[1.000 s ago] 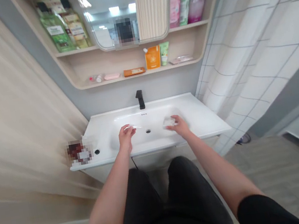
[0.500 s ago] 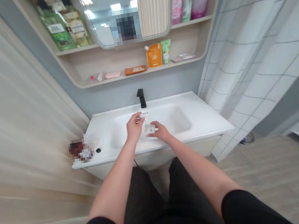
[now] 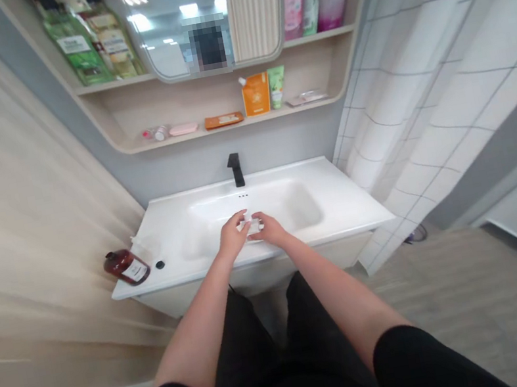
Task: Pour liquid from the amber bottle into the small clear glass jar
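Note:
Over the front of the white sink basin point(image 3: 290, 204), both hands meet around a small clear bottle point(image 3: 253, 227). My right hand point(image 3: 269, 228) grips the bottle from the right, fingers curled about its side. At the bottle's top, my left hand point(image 3: 233, 234) pinches a white pump top point(image 3: 247, 216) between thumb and fingers. The pump top sits at the bottle's mouth; whether it is screwed on I cannot tell. Fingers partly cover the bottle.
A brown bottle point(image 3: 127, 267) with a white label stands on the counter's left end, near a small round black piece point(image 3: 160, 265). Behind the basin rises a black faucet point(image 3: 235, 169). Above hangs a shelf cabinet point(image 3: 161, 97) with an orange pouch point(image 3: 256, 94) and several bottles.
My left hand has brought the white pump top, with its thin tube, down to the clear bottle, and the tube no longer shows. The head view has shifted slightly.

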Motion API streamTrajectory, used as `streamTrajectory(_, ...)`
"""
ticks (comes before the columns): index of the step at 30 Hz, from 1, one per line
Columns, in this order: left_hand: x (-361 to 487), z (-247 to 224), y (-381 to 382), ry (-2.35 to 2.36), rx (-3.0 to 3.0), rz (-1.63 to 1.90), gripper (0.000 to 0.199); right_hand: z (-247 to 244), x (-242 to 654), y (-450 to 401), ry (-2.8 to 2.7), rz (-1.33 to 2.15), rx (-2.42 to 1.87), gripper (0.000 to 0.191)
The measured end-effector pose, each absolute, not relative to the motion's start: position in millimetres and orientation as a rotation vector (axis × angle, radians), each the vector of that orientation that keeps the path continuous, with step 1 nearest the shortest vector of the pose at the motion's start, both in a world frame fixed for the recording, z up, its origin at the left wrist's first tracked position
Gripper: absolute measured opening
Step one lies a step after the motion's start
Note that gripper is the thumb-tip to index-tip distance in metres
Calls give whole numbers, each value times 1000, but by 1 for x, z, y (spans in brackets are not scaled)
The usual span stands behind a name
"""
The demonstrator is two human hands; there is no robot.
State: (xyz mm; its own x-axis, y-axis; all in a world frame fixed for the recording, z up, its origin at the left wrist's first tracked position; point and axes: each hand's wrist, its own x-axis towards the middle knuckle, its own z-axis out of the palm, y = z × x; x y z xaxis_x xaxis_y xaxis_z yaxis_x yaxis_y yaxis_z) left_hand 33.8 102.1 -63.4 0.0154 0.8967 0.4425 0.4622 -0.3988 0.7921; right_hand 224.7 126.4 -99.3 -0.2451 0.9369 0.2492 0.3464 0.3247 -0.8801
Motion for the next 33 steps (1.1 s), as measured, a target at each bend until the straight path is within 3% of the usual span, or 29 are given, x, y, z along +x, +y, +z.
streamTrajectory(6, 33, -87, 105, 1371, 1788, 1326, 39, -101, 224, 128, -1820, 834, -1216, 76)
streamTrajectory(15, 31, -84, 105, 1397, 1900, 1296, 39, -100, 224, 126, -1842, 814, -1217, 79)
streamTrajectory(20, 28, -82, 105, 1265, 2000, 1271, 59, -98, 224, 127, -1830, 836, -1270, 80)
streamTrajectory(33, 32, -83, 103, 1292, 1698, 1363, 70, -97, 227, 127, -1788, 906, -1216, 75)
